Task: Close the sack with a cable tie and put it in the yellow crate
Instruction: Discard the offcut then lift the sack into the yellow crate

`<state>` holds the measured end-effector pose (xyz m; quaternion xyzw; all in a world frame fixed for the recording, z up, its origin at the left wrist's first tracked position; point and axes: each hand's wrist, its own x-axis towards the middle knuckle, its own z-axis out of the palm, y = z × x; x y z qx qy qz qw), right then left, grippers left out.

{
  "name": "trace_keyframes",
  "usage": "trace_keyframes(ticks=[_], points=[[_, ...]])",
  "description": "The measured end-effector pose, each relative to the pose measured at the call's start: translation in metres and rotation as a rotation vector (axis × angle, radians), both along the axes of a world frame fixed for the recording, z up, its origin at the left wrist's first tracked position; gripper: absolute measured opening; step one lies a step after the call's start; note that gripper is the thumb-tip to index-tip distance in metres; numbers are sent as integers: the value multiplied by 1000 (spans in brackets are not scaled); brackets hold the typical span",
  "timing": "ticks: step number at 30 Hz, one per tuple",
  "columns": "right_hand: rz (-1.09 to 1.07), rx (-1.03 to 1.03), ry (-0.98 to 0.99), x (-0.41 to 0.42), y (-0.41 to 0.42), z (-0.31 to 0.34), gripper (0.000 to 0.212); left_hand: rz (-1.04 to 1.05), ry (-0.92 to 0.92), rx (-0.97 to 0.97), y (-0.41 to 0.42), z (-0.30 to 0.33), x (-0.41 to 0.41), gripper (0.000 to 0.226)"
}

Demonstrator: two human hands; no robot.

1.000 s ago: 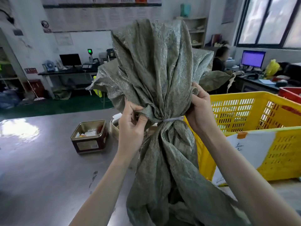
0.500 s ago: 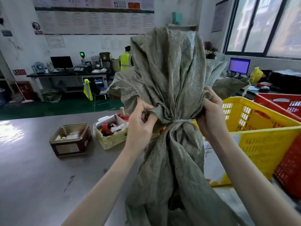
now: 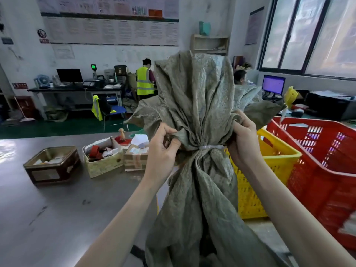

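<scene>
A grey-green woven sack (image 3: 200,199) stands upright in front of me, its neck gathered and its top fanning out above. A pale cable tie (image 3: 210,147) circles the neck. My left hand (image 3: 163,151) pinches the bunched fabric at the left of the neck. My right hand (image 3: 243,140) grips the fabric at the right side of the neck, next to the tie's end. The yellow crate (image 3: 269,170) stands behind and to the right of the sack, partly hidden by it and by my right arm.
A red crate (image 3: 323,170) stands right of the yellow one. On the grey metal table (image 3: 57,218) sit a brown tin (image 3: 52,166), an open cream box of odds and ends (image 3: 104,157) and a small carton (image 3: 135,157). People work at desks far behind.
The view has swung to the left: the crates now sit further right and the red crate shows fully. Both hands keep their grip at the sack's neck.
</scene>
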<state>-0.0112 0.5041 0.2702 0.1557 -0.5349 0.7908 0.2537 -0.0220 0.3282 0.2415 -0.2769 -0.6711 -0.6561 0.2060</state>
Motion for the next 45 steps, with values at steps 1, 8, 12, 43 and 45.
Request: trace_keyframes(ticks=[1, 8, 12, 43, 45], points=[[-6, -8, -3, 2, 8, 0, 46, 0, 1, -12, 8, 2, 2, 17], [-42, -44, -40, 12, 49, 4, 33, 20, -6, -64, 48, 19, 6, 11], [-100, -71, -68, 13, 62, 7, 37, 13, -9, -75, 63, 29, 13, 14], [-404, 438, -226, -85, 76, 22, 12, 107, -366, -59, 65, 71, -70, 10], [-405, 479, -276, -97, 74, 17, 12, 113, -431, -77, 62, 65, -87, 10]])
